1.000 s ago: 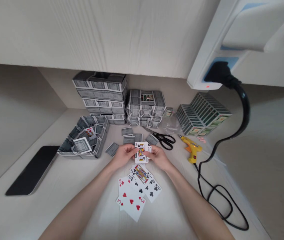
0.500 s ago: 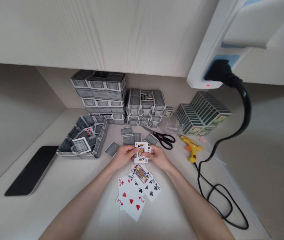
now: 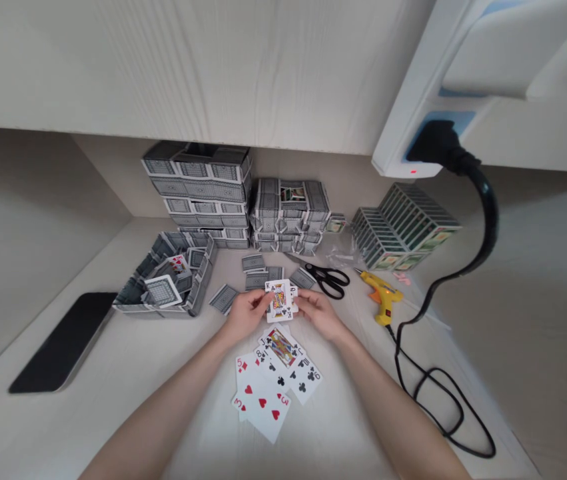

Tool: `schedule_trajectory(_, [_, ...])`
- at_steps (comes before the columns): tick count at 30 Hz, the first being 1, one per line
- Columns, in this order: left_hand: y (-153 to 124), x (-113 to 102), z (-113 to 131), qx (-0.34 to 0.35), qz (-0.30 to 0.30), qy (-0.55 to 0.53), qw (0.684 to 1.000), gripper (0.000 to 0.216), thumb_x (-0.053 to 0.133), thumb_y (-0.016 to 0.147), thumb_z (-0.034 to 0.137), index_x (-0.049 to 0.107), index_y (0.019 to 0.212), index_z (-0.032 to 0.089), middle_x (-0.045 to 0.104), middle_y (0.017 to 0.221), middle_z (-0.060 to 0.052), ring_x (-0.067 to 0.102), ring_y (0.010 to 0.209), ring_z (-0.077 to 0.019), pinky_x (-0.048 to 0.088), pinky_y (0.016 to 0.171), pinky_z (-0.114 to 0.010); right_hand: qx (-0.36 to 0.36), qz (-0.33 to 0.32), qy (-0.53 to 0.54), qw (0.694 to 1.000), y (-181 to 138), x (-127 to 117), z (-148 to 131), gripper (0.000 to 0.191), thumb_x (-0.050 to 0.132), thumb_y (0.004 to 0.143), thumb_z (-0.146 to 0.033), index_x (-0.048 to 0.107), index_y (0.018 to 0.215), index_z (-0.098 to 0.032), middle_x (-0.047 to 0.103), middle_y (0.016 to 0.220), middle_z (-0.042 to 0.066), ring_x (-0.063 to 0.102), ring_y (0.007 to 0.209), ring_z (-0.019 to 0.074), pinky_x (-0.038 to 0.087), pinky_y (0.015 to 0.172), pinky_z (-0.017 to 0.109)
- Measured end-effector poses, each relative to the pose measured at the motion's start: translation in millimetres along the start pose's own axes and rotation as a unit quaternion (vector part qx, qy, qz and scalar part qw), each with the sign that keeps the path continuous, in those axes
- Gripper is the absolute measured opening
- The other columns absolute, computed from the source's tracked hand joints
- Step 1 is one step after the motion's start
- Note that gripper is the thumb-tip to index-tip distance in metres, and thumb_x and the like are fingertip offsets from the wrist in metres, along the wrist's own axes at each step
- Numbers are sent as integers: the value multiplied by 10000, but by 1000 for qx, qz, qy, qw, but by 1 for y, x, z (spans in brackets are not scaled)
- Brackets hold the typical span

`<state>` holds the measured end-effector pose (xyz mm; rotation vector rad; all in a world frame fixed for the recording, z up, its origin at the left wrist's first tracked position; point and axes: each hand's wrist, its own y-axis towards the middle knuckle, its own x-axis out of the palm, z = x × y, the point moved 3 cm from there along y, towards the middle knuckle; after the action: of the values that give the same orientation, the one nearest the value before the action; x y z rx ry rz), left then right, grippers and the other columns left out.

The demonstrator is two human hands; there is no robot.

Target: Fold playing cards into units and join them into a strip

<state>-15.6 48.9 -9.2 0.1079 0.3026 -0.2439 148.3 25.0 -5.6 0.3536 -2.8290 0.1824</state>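
A king of clubs playing card (image 3: 279, 303) faces up between my hands. Behind it, a queen playing card (image 3: 294, 293) sticks out on the right. My left hand (image 3: 248, 313) pinches the king at its left edge, thumb on top. At the queen's right edge, the fingers of my right hand (image 3: 319, 313) are closed on the card. Just below lie loose face-up cards: a jack of clubs (image 3: 282, 345), a three of hearts (image 3: 268, 413) and several others, partly overlapping. Several grey-backed cards (image 3: 224, 298) lie beyond my hands.
A card-built tray (image 3: 200, 297) holding loose cards stands at left, beside a black phone (image 3: 66, 343). Stacked card boxes (image 3: 198, 177) fill the back. To the right are black scissors (image 3: 333, 280), a yellow glue gun (image 3: 384, 297) and a looping black cable (image 3: 456, 373).
The king and queen have moved slightly up and left. My right thumb has slid off the king's face towards the queen's right edge. The cards on the table stay put.
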Motion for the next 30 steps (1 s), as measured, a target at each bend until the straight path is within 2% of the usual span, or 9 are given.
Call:
schedule_trajectory(7, [0,1,2,-23,-10,-26,999,371,519,758,456,579,592,129,554,527,13,479,488,-94,404,461,-194,-9,16,-13,1000,0,0,2,347,655,668,-455,668,874,-175,693,817,40,639,726,195,510,685,346])
schedule_trajectory(13, [0,0,6,-27,-5,-35,999,365,543,743,445,594,565,130,549,492,16,472,469,-91,392,446,-185,-7,33,-36,999,2,-2,6,346,649,657,-480,664,832,-181,693,800,32,634,715,195,515,682,346])
schedule_trajectory(17, [-2,1,10,-12,-16,-24,1000,352,542,746,441,623,602,131,579,532,4,487,504,-104,397,477,-193,-34,54,-81,995,3,-5,7,307,618,693,-464,652,804,-181,682,760,26,620,685,181,508,689,339])
schedule_trajectory(20, [-5,2,14,24,-21,9,999,361,524,760,442,612,588,137,547,520,16,452,506,-98,365,478,-191,-68,80,-131,986,2,-7,8,297,586,723,-455,638,796,-172,670,743,33,607,677,178,496,682,323])
schedule_trajectory(24, [-9,1,21,94,-5,80,992,392,480,796,427,575,538,147,466,491,26,400,504,-92,330,495,-200,-113,118,-226,960,-1,-6,7,281,506,787,-429,618,821,-174,653,718,40,586,643,171,473,609,280])
schedule_trajectory(30, [-16,6,31,207,-2,171,963,401,434,841,359,530,496,179,435,492,5,404,524,-112,346,559,-242,-158,214,-405,875,-13,7,3,239,449,819,-362,621,848,-198,635,659,47,564,555,170,435,558,267])
